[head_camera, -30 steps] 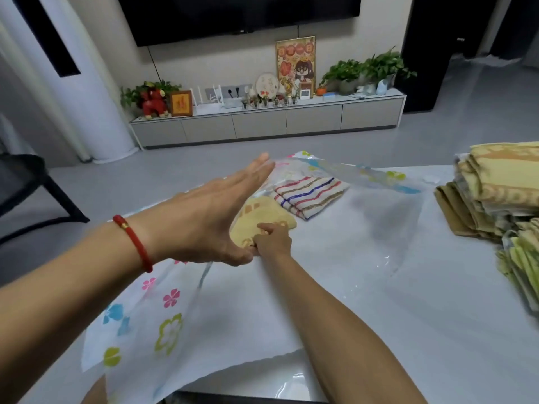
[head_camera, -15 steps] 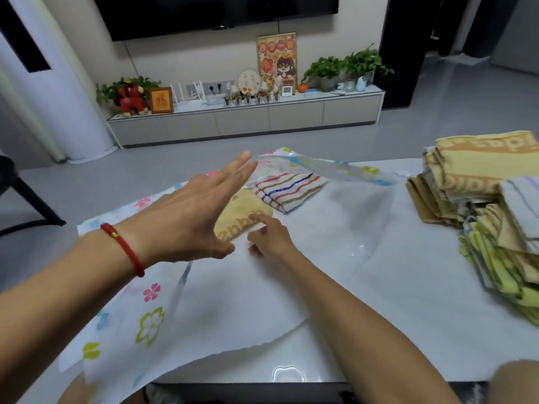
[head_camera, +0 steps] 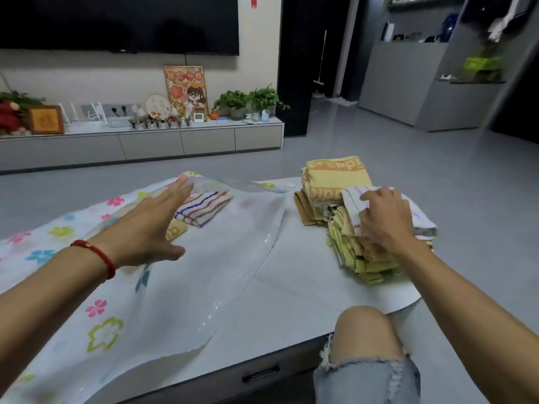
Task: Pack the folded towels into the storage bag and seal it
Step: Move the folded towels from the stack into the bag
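A clear storage bag (head_camera: 204, 272) with a flower-printed underside lies flat on the white table (head_camera: 297, 287). Inside it sit a striped towel (head_camera: 204, 207) and a yellow towel (head_camera: 176, 230), partly hidden by my left hand. My left hand (head_camera: 145, 231) hovers flat with straight fingers over the bag's upper layer. My right hand (head_camera: 382, 218) reaches onto the near pile of folded towels (head_camera: 367, 258), its fingers curled round the edge of a white towel with faint stripes (head_camera: 354, 199) on top. A second stack of yellow and brown towels (head_camera: 332, 176) stands behind.
My knee in torn jeans (head_camera: 364, 351) is at the table's front edge. Beyond the table lie grey floor, a low TV cabinet (head_camera: 145, 144) with plants and ornaments, and grey shelving (head_camera: 423, 91) at the right.
My right hand left the yellow towel inside the bag and moved right to the towel pile, taking hold of the top white towel. The view swung right. My left hand stayed over the bag.
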`<state>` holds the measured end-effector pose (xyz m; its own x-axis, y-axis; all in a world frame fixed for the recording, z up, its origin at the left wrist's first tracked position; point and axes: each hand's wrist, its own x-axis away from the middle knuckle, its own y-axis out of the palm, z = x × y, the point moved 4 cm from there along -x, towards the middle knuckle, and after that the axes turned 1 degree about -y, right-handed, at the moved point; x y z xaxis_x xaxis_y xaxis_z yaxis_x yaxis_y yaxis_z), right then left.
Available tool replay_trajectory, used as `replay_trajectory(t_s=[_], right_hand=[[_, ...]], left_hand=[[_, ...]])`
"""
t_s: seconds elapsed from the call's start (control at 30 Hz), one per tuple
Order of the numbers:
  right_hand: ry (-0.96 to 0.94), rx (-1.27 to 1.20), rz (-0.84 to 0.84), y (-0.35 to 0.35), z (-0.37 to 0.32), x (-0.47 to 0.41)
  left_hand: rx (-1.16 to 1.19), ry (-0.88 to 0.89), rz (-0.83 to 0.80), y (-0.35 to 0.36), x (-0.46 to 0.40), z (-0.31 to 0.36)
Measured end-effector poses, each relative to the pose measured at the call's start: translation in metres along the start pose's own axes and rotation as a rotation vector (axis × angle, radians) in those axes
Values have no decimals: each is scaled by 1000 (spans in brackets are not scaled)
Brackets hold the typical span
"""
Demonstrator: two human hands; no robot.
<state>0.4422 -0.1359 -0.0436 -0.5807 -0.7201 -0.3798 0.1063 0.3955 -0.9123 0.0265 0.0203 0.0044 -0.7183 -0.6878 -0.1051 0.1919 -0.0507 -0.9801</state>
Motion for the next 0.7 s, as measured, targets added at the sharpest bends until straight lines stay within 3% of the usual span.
replay_trajectory(t_s=[0.17,0.33,0.43,0.57,0.7], right_hand=[[366,87,-309,15,64,-28],[542,6,-367,16,80,-40],[528,-79,-342,14,87,-46],[322,-316,-280,3,86,-60],[426,-793,-630,-10,83,-48]], left_hand=[[-11,-59,-37,13,2,-1],[-127,-145,-81,18,13,-5],[-160,-224,-54,21,25,-4],[-126,-232,28,33,57,-2],[-151,-309,-53,68,100,-11]])
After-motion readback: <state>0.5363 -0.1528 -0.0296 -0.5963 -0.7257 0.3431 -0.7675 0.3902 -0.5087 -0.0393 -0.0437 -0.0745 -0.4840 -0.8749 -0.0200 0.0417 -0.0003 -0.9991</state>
